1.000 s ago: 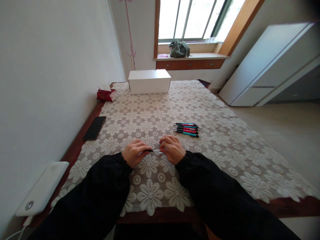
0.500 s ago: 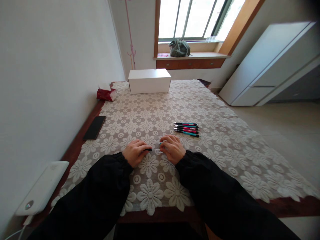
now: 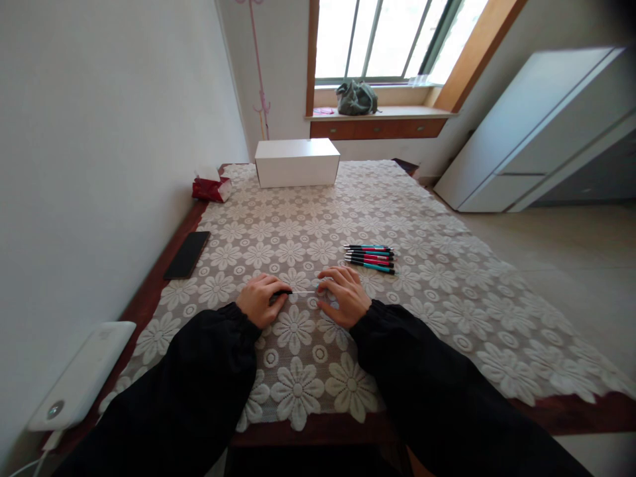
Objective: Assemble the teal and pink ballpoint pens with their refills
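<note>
My left hand (image 3: 261, 300) is closed in a pinch on the black front part (image 3: 283, 292) of a pen, low over the cloth. From that part a thin whitish tube (image 3: 303, 291) runs across to the fingertips of my right hand (image 3: 344, 296). A small bit of the teal pen barrel (image 3: 317, 287) shows at those right fingertips, the rest being hidden under the curled fingers. Just beyond my right hand lies a row of several pens (image 3: 370, 258), black with teal or red barrels, side by side.
A lace tablecloth (image 3: 298, 391) covers the table. At the left edge lie a black phone (image 3: 187, 255), a white device with a cable (image 3: 82, 374) and a red tissue pack (image 3: 211, 189). A white box (image 3: 297, 163) stands at the far end.
My left hand has moved a little left with the black part, and more of the thin tube shows between the hands. The right thumb has spread slightly from the fingers.
</note>
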Demonstrator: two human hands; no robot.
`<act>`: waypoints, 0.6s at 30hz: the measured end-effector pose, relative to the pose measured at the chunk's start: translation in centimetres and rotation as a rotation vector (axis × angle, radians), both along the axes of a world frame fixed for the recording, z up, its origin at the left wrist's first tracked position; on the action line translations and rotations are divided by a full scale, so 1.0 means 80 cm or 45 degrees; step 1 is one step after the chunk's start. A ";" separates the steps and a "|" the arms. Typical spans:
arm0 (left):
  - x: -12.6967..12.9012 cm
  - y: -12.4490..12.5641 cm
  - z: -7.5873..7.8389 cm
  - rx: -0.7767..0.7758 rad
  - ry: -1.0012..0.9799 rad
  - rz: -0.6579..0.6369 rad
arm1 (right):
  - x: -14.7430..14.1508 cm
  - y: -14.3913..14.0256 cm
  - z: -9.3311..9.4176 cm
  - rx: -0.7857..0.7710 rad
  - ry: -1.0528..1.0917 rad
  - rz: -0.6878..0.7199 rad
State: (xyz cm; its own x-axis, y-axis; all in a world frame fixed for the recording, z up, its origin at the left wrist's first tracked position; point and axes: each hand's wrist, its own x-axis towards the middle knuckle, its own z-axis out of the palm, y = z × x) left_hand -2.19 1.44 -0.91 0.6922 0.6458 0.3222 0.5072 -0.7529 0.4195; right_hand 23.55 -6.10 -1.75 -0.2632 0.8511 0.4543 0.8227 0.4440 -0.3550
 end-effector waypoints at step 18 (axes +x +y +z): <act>0.000 0.000 0.000 0.029 -0.016 -0.038 | 0.003 0.005 -0.007 0.035 -0.020 -0.017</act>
State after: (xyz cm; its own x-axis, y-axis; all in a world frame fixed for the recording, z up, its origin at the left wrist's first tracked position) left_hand -2.19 1.41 -0.93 0.7072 0.6170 0.3452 0.4790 -0.7772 0.4080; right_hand 23.80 -5.73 -2.35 -0.2592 0.8416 0.4738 0.8339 0.4425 -0.3298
